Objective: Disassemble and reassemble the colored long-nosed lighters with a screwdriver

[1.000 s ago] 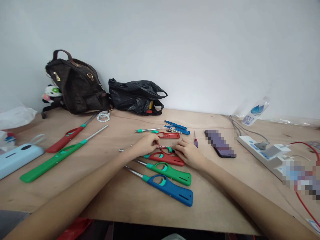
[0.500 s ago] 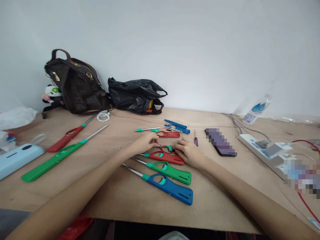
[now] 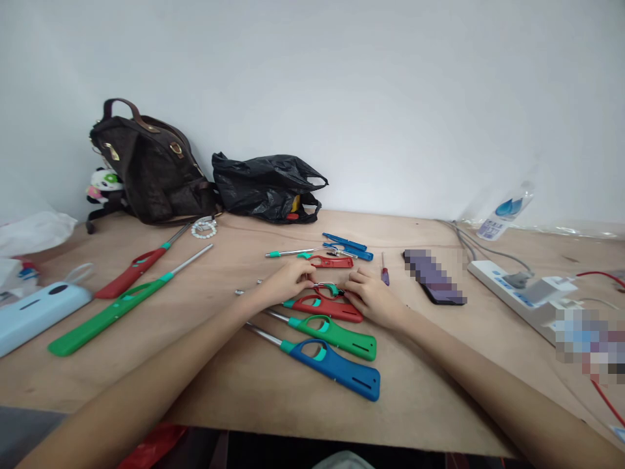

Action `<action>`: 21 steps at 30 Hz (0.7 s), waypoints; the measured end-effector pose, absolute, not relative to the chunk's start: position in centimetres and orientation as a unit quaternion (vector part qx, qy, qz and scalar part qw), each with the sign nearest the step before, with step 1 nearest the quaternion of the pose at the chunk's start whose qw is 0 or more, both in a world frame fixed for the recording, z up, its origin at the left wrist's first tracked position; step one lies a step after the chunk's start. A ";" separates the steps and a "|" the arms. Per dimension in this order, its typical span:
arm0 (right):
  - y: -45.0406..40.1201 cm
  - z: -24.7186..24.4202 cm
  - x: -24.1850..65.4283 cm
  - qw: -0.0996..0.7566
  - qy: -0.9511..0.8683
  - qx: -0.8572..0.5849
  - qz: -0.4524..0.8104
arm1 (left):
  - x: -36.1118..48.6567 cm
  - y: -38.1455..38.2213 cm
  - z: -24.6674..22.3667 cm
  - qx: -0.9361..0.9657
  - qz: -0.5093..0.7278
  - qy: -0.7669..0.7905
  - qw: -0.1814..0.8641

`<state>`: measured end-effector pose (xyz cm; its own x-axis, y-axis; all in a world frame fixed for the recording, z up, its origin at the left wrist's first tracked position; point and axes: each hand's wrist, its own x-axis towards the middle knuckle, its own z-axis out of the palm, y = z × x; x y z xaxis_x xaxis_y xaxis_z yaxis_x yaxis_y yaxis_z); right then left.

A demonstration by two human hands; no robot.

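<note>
Between my hands is an opened red gas lighter with a teal trigger and inner parts showing. My left hand pinches it near its metal rod; the fingertips partly hide the spot. Fingers of my right hand close on its handle end, which they cover. Just in front lie a whole red lighter, a green lighter and a blue lighter. Behind my hands are a red half-shell, blue shell pieces and a metal rod with a teal collar.
A small screwdriver and a phone lie to the right, beside a power strip with cables. On the left are another red lighter, a long green lighter and a light-blue device. A backpack and black bag stand behind.
The whole view has shifted slightly. Both hands stay at the opened red lighter, with only small finger movement.
</note>
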<state>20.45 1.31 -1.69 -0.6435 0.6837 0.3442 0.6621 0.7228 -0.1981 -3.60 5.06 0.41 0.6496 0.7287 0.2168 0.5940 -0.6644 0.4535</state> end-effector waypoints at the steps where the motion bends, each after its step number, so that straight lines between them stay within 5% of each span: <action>1: 1.3 -1.7 20.4 0.201 -0.906 -0.372 0.030 | -3.6 5.0 0.4 0.893 0.194 0.369 0.171; 21: 1.3 -1.7 20.4 0.198 -0.909 -0.367 0.007 | -3.9 4.9 0.5 0.870 0.221 0.374 0.232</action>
